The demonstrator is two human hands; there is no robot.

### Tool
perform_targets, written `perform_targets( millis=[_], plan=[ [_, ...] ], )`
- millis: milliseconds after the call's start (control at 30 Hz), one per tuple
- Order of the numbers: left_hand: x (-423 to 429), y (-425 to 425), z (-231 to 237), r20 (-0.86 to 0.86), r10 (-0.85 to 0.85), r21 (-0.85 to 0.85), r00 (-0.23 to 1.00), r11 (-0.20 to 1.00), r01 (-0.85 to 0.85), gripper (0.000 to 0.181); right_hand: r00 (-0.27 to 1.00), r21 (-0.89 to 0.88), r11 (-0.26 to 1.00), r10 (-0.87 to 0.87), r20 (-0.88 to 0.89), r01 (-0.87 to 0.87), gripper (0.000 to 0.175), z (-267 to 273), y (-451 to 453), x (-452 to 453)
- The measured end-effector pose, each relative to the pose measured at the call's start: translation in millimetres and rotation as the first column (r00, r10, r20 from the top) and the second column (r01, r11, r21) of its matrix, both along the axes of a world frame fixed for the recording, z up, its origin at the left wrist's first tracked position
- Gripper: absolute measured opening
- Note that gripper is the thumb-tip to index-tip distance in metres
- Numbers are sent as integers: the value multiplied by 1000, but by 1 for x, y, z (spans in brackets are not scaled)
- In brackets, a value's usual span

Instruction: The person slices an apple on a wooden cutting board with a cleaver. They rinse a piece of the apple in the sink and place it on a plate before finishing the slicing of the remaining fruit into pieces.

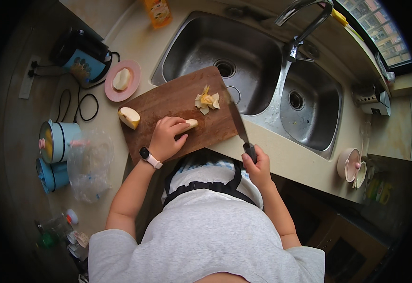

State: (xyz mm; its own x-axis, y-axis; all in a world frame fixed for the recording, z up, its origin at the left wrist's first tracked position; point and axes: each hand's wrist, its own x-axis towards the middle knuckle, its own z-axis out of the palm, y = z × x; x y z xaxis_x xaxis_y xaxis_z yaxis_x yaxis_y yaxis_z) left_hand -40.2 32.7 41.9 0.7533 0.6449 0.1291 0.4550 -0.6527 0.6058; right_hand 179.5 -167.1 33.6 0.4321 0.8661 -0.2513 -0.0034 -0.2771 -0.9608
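Note:
A wooden cutting board (177,92) lies at a slant on the counter, one corner over the sink. On it, my left hand (168,136) rests on a peeled, pale piece of fruit (191,123), its far end showing past the fingers. My right hand (259,164) grips the black handle of a kitchen knife (239,123), held beyond the board's right edge. Yellow peelings (207,100) sit in a small heap on the board. An unpeeled cut piece of fruit (129,117) lies at the board's left corner. Behind it, a pink plate (133,85) holds a peeled piece (122,79).
The double steel sink (195,39) with its faucet (294,46) adjoins the board. An electric appliance (87,65) with cords, a light blue pot (66,141) and a clear plastic bag (90,169) stand left. A pink pot (347,164) is at right.

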Motion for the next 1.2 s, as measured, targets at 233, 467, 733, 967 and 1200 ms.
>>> perform_targets(
  millis=[233, 467, 733, 967, 1200],
  plan=[
    [-3, -19, -16, 229, 357, -411, 906, 879, -242, 47, 983, -49, 987, 157, 97, -153, 24, 3, 3, -11],
    [-5, -22, -24, 151, 275, -279, 949, 933, -226, 52, 985, -67, 988, 143, 100, -136, 24, 3, 6, -12],
    [5, -27, -4, 6, 54, 30, 998, 998, -55, 33, 994, -69, 994, 92, 61, -88, 23, 2, 9, -15],
    [7, -22, 1, 42, 53, 11, 998, 999, -54, 37, 994, -65, 994, 93, 57, -90, 24, 1, 11, -17],
    [15, -10, -9, 119, 327, 191, 938, 919, -345, 36, 988, -78, 987, 132, -77, -138, 28, 7, 31, -29]
  ],
)
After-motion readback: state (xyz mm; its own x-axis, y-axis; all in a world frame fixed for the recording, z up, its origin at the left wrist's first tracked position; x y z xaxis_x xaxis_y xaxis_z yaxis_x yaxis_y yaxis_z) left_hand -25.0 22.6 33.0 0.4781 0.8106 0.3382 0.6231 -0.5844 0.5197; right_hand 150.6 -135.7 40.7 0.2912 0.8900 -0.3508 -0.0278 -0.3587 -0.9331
